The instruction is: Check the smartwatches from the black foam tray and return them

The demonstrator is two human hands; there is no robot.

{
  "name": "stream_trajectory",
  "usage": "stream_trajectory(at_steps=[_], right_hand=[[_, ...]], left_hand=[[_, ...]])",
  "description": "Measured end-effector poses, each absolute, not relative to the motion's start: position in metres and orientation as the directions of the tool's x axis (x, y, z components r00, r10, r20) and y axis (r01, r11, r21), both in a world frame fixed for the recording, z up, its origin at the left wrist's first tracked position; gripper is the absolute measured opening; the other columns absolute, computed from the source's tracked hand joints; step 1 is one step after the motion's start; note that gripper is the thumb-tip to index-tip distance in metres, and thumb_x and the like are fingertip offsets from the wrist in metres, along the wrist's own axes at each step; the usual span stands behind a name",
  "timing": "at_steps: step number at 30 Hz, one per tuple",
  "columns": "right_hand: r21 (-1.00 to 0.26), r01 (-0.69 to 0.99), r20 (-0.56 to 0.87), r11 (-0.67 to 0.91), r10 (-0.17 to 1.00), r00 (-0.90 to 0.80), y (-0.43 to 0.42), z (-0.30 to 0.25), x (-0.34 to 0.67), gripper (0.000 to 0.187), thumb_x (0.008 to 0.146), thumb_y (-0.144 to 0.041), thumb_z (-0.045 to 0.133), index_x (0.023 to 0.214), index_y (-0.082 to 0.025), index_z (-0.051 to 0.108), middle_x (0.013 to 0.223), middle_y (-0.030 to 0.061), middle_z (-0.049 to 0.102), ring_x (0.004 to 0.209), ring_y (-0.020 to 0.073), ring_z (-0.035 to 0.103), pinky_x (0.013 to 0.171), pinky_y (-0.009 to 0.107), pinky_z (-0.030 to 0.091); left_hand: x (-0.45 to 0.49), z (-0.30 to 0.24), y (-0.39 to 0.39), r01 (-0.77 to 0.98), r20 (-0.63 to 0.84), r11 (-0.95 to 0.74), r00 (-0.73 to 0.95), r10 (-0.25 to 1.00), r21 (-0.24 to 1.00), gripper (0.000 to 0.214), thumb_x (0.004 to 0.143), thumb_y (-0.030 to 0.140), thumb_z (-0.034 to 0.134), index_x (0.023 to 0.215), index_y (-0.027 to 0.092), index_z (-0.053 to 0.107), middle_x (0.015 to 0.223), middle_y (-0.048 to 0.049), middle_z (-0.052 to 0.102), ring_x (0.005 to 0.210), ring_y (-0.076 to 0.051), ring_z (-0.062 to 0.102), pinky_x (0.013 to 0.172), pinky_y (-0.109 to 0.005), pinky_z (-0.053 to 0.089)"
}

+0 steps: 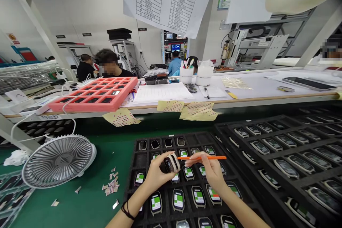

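My left hand [155, 175] is closed around a watch case [173, 163] with a pale frame, tilted on its side so the dark screen faces left. In my right hand [210, 171] is a thin orange stick [213, 157], pinched like a pen. Its left tip meets or nearly meets the edge of the watch; I cannot tell which. Both hands are above a black foam tray [187, 187], whose pockets hold many similar watches. Most of those screens show green and white blocks, while several in the back row look dark.
To the right, another black foam tray [248, 146] holds rows of watches. A round grey fan [60, 160] and scattered paper bits [111, 187] lie left on the green mat [93, 199]. On the shelf stand a pink foam tray [117, 104] and white cups [186, 75]. Other people sit beyond.
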State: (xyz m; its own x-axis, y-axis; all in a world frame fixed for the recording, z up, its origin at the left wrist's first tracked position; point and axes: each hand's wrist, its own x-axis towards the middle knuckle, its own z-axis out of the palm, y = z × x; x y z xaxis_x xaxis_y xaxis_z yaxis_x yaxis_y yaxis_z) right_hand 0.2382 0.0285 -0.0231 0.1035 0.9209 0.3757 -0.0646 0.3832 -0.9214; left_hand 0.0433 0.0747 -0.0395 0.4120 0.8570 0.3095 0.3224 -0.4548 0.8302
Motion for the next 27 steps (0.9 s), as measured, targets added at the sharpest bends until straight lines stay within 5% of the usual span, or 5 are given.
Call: stream_trajectory(at_steps=[7,27], right_hand=[[-0.860,0.022,0.510,0.510,0.856,0.082,0.028,-0.021,0.237,0.041,0.095,-0.040,0.037,0.081,-0.018,0.068,0.071,0.0072,0.071,0.062,0.0197,0.069,0.060,0.033,0.058],[-0.896,-0.070,0.437,0.438,0.899,0.026,0.027,-0.030,0.237,0.042,0.096,-0.040,0.035,0.084,-0.017,0.068,0.076,0.0084,0.070,0.068,0.0201,0.068,0.064,0.034,0.057]], left_hand=[[0.043,-0.037,0.075,0.350,0.298,-0.454,0.416,0.859,0.819,0.053,0.063,0.017,0.070,0.116,0.020,0.060,0.115,-0.0083,0.066,0.104,-0.028,0.062,0.091,-0.039,0.048],[0.046,-0.034,0.072,0.374,0.293,-0.459,0.423,0.858,0.806,0.055,0.061,0.012,0.070,0.115,0.020,0.061,0.115,-0.0076,0.067,0.103,-0.029,0.062,0.091,-0.041,0.048]])
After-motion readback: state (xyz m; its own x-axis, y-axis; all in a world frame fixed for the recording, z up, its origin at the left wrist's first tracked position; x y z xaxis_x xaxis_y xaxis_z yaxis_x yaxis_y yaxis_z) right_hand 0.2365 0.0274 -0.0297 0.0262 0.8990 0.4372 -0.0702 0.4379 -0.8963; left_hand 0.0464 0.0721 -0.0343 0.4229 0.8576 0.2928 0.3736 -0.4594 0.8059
